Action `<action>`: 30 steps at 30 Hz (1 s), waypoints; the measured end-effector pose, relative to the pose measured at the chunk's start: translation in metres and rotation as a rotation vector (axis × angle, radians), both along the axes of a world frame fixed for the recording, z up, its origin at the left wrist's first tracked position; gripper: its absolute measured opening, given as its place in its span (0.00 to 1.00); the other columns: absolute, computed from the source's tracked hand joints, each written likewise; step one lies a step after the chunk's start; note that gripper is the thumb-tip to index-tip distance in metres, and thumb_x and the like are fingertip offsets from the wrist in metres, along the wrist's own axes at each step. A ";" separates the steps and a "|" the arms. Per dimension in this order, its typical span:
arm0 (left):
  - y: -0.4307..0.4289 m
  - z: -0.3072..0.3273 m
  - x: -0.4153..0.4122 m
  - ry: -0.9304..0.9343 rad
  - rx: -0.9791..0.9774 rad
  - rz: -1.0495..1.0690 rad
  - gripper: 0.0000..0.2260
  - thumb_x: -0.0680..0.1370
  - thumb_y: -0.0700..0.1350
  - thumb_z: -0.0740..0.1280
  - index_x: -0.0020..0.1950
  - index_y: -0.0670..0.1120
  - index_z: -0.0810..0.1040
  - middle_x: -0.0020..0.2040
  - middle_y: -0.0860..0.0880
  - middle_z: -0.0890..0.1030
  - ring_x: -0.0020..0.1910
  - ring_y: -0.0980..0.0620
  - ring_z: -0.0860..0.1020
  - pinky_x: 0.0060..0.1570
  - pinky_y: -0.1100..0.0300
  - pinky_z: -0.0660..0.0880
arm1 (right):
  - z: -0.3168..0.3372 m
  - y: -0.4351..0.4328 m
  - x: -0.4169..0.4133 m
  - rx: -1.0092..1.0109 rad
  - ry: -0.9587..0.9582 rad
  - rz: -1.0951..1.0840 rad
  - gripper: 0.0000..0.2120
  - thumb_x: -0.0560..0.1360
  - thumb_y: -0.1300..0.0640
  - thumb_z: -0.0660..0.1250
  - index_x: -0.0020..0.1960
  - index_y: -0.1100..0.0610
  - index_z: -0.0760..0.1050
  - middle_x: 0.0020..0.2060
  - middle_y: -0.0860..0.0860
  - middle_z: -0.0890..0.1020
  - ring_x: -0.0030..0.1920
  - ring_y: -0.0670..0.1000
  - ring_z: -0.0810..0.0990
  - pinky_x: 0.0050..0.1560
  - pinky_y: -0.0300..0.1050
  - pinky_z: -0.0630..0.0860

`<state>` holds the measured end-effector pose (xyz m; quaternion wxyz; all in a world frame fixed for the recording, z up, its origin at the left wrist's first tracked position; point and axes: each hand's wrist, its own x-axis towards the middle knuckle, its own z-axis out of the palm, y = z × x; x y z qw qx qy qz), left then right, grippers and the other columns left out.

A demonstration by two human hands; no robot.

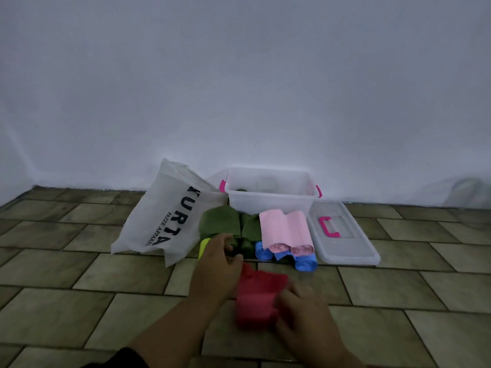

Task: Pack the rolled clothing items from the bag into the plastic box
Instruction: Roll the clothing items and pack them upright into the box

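Observation:
A red rolled garment (pixel 259 296) lies on the tiled floor in front of me, blurred by motion. My right hand (pixel 303 309) grips its right side. My left hand (pixel 216 264) rests at its upper left edge, fingers curled beside green rolls (pixel 220 221). Behind them lie pink rolls (pixel 284 229), blue rolls (pixel 305 262) and a yellow-green piece (pixel 203 247). The white fabric bag (pixel 164 216) leans at the left. The clear plastic box (pixel 268 203) with pink latches stands open by the wall, something dark inside.
The box's clear lid (pixel 353 248) with a pink handle lies flat on the floor to the right of the rolls. A white wall (pixel 239 88) rises right behind the box. Tiled floor (pixel 79 301) spreads to the left and right.

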<state>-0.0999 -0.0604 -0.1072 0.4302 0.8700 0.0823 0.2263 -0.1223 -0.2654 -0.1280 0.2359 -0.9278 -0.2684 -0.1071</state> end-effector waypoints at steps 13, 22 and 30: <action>-0.021 -0.017 0.019 0.589 -0.005 -0.466 0.25 0.81 0.60 0.50 0.71 0.49 0.71 0.71 0.45 0.71 0.69 0.49 0.68 0.70 0.55 0.62 | -0.012 0.033 0.019 -0.376 0.232 0.045 0.34 0.65 0.38 0.63 0.69 0.41 0.61 0.65 0.46 0.70 0.66 0.52 0.67 0.69 0.62 0.54; -0.021 -0.024 0.023 0.690 0.123 -0.476 0.27 0.81 0.62 0.46 0.72 0.51 0.68 0.74 0.45 0.67 0.71 0.48 0.66 0.71 0.55 0.59 | 0.006 0.032 0.014 -0.344 0.227 0.178 0.20 0.71 0.45 0.66 0.62 0.46 0.73 0.56 0.49 0.79 0.55 0.54 0.77 0.53 0.45 0.73; -0.020 -0.024 0.024 0.689 0.107 -0.463 0.30 0.78 0.66 0.46 0.70 0.50 0.71 0.71 0.44 0.71 0.68 0.47 0.69 0.66 0.58 0.61 | 0.017 0.024 0.029 -0.229 0.430 0.174 0.26 0.68 0.46 0.71 0.64 0.45 0.70 0.58 0.47 0.80 0.56 0.50 0.78 0.52 0.40 0.72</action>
